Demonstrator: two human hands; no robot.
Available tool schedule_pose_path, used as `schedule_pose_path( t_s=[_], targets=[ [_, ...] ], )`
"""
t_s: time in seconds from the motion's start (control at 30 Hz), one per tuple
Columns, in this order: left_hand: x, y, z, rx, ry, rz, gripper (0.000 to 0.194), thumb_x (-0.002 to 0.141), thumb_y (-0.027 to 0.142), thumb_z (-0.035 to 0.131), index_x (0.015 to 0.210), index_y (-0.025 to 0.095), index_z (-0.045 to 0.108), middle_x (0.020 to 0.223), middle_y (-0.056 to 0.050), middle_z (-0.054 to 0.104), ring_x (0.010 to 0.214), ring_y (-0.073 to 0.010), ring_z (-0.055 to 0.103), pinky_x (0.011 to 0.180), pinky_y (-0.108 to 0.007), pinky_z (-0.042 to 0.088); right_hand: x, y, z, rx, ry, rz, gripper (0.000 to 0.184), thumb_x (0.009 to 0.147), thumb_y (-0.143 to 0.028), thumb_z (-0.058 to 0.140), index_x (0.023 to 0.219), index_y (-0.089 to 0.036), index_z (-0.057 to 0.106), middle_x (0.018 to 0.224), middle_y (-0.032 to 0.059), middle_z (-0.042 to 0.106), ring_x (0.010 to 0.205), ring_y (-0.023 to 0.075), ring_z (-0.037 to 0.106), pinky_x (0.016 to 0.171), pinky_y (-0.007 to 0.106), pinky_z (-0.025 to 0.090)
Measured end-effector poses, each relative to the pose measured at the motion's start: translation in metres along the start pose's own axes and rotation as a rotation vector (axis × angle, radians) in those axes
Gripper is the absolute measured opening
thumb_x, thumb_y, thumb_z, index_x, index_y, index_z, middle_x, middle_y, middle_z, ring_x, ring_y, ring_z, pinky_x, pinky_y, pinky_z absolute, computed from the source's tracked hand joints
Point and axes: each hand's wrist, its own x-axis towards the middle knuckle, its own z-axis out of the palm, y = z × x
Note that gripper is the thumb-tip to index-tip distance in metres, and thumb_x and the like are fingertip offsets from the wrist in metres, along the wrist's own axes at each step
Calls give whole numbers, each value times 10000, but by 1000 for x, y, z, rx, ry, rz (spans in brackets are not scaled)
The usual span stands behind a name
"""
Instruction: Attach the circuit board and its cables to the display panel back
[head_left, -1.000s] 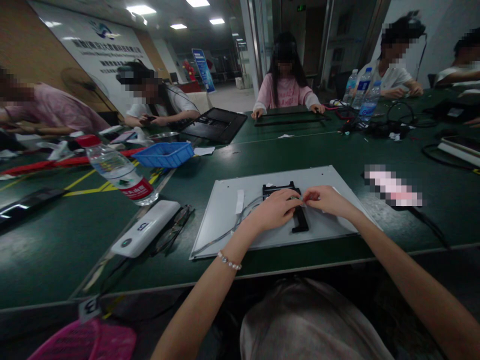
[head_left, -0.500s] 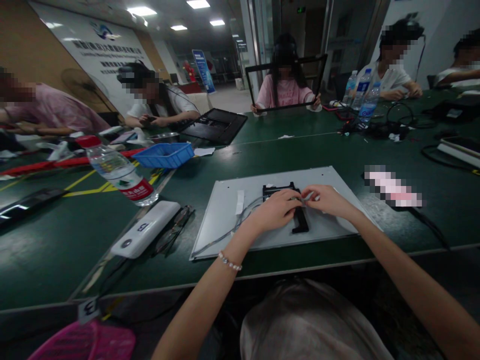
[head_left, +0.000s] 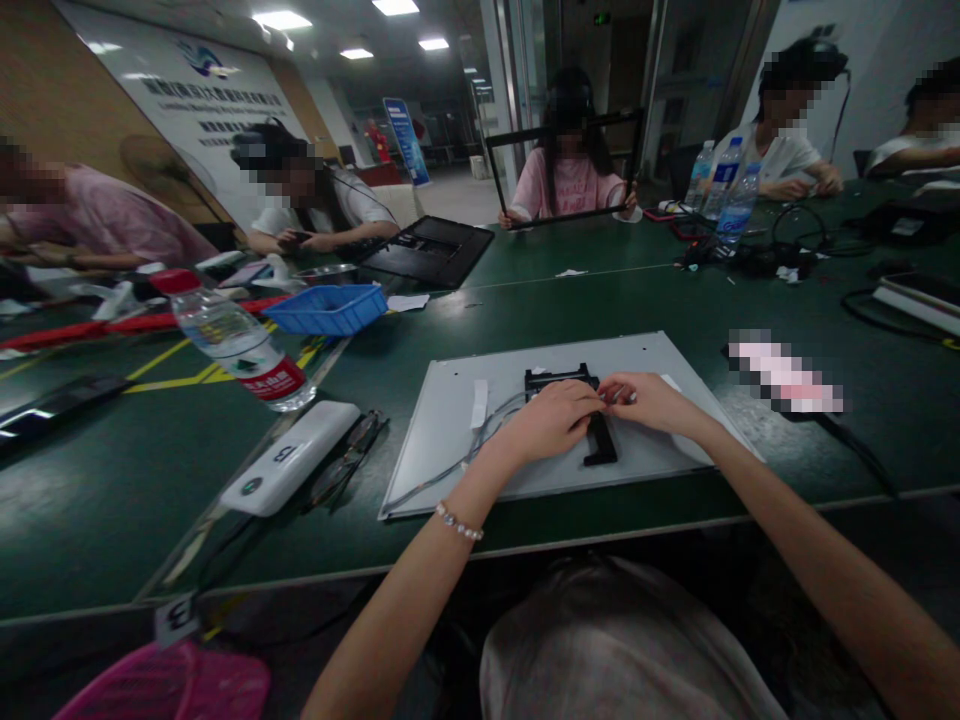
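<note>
A flat light-grey panel [head_left: 435,420] lies on the table before me, with a black plastic frame [head_left: 601,445] on its middle. My left hand [head_left: 559,418] is closed over this frame and covers much of it. Against its fingertips, my right hand [head_left: 646,400] pinches with curled fingers; a small pale bit shows there, too little to name. What the left fingers grip is hidden. Thin grey cables [head_left: 442,472] run from under my left hand to the panel's near left corner. A white strip [head_left: 480,403] sits on the panel beside the cables.
Left of the panel are glasses [head_left: 346,462], a white power bank [head_left: 292,460], a water bottle [head_left: 240,345] and a blue tray [head_left: 330,310]. A pixelated phone-like object [head_left: 787,375] lies right. Across the table a person [head_left: 574,180] holds a black rectangular frame [head_left: 491,180].
My right fingers have curled in more and shifted slightly at the left fingertips. My left hand stays nearly still. The person opposite has moved the black rectangular frame slightly left.
</note>
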Motion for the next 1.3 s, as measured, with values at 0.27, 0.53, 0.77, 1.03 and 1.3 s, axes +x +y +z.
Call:
schedule_pose_path(
  t_s=[0.27, 0.53, 0.77, 1.03, 1.3],
  targets=[
    [-2, 3, -6, 29, 30, -61, 376, 908, 171, 472, 1281, 202, 503, 1262, -91, 562, 1183, -214, 512, 1033, -407, 390, -1, 13, -12, -7, 48, 67, 163, 761, -251, 575, 853, -195, 697, 826, 37, 715, 755, 181, 633, 716, 298, 472],
    [-7, -34, -25, 184, 85, -336, 325, 894, 190, 483, 1204, 152, 576, 1200, -98, 606, 1102, -227, 573, 968, -376, 449, -4, 31, -24, -247, 177, 130, 195, 792, -312, 575, 838, -191, 720, 846, 78, 696, 759, 212, 620, 717, 336, 449],
    [0, -65, -31, 280, -59, -464, 290, 854, 238, 553, 1099, 128, 663, 1094, -109, 666, 977, -234, 635, 874, -323, 495, -5, 25, -23, -355, 200, 103, 210, 843, -277, 527, 902, -181, 704, 943, 99, 671, 796, 217, 620, 760, 347, 453],
    [7, -79, -25, 220, -81, -521, 228, 844, 185, 542, 957, 149, 737, 947, -84, 722, 861, -192, 662, 813, -258, 494, -4, 24, -21, -389, 181, 117, 210, 847, -256, 527, 902, -168, 709, 943, 97, 679, 839, 217, 631, 782, 325, 452],
    [12, -82, -29, 207, -106, -522, 242, 790, 117, 542, 883, 162, 761, 867, -59, 738, 817, -172, 669, 781, -221, 483, -5, 19, -23, -421, 166, 115, 223, 856, -256, 512, 910, -166, 709, 952, 101, 681, 846, 215, 635, 772, 319, 460]
  ],
)
